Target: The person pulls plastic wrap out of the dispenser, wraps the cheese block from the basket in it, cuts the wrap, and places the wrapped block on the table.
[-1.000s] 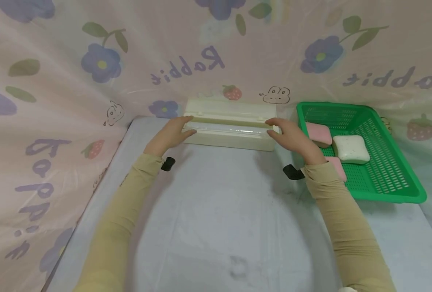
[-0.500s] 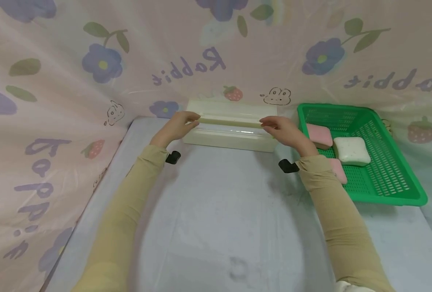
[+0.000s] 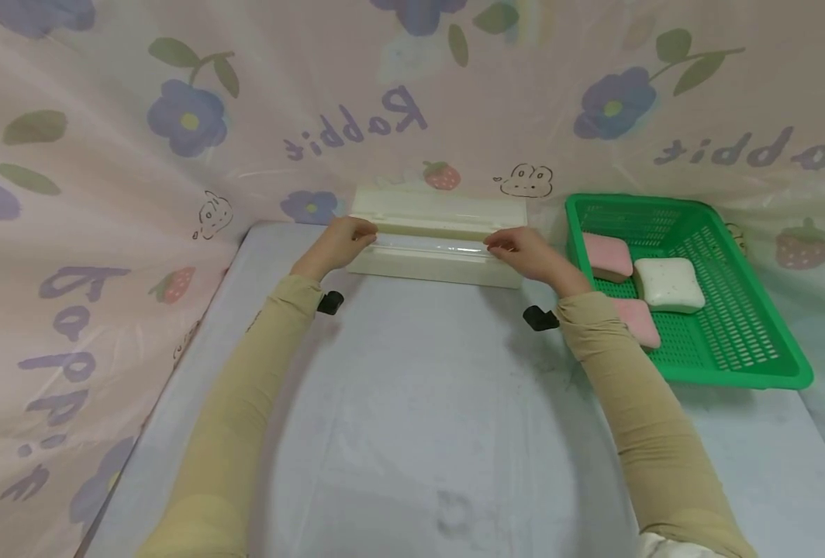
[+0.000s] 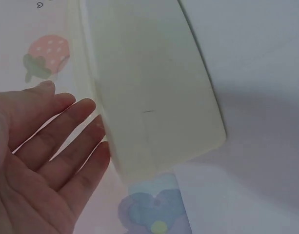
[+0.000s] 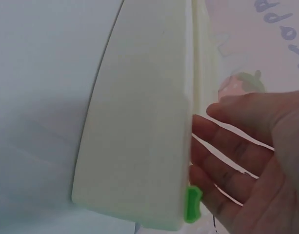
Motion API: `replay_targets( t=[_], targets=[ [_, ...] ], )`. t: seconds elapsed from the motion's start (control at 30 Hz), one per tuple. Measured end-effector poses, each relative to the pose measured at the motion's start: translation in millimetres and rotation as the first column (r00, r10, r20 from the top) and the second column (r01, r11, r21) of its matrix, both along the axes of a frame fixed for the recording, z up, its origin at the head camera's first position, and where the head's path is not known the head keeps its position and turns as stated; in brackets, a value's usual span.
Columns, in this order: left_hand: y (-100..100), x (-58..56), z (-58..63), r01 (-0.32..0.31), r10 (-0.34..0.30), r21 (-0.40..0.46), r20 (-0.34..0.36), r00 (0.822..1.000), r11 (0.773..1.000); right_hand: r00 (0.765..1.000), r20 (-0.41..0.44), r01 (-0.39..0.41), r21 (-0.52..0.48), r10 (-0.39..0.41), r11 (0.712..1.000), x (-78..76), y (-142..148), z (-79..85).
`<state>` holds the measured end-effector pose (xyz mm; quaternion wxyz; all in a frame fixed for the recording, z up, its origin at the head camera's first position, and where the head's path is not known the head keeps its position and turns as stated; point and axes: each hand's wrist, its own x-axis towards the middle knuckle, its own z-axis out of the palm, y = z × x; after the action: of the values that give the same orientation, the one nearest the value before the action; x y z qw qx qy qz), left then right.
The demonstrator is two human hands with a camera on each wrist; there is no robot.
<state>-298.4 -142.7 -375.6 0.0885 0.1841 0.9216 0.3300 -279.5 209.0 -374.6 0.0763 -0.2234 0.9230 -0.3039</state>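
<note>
At the back of the table stands a long cream cling film dispenser [image 3: 440,271] with its lid [image 3: 454,205] raised. A shiny roll of cling film [image 3: 426,245] shows inside. My left hand [image 3: 339,244] is at the dispenser's left part, fingertips near the roll's end. In the left wrist view its fingers are loosely extended beside the dispenser's upper edge. My right hand [image 3: 527,252] is likewise at the right part, its fingers gently bent and their tips behind that edge in the right wrist view. A green cutter slide [image 5: 192,204] sits by the right end.
A green plastic basket [image 3: 740,380] stands on the right of the table, close to the right forearm. It holds two pink soap-like blocks [image 3: 606,257] and a white one [image 3: 669,284]. A printed curtain [image 3: 412,70] hangs right behind the dispenser.
Both hands have moved inward along the dispenser from its ends toward the roll, the right one farther. Thumbs and forefingers have come closer together. The dispenser and basket stay in place.
</note>
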Motion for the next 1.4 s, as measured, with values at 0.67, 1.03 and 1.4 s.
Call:
replay_targets(
  t=[0.67,1.03,1.4],
  targets=[
    [4,-10.6,-12.3,0.015,-0.015,-0.061,-0.010,1.000,0.998,0.996,0.012,0.085,0.071,-0.086,0.994,-10.3,-1,-10.9],
    [3,-12.8,-13.1,0.001,-0.002,-0.030,-0.037,0.999,1.000,0.990,-0.033,0.137,0.087,-0.135,0.987,-10.8,-7,-13.9],
    [7,-16.2,-14.9,-0.006,0.003,-0.032,-0.087,0.996,0.999,0.988,-0.056,0.150,0.059,-0.146,0.987,-12.7,-12,-20.3]
  ],
)
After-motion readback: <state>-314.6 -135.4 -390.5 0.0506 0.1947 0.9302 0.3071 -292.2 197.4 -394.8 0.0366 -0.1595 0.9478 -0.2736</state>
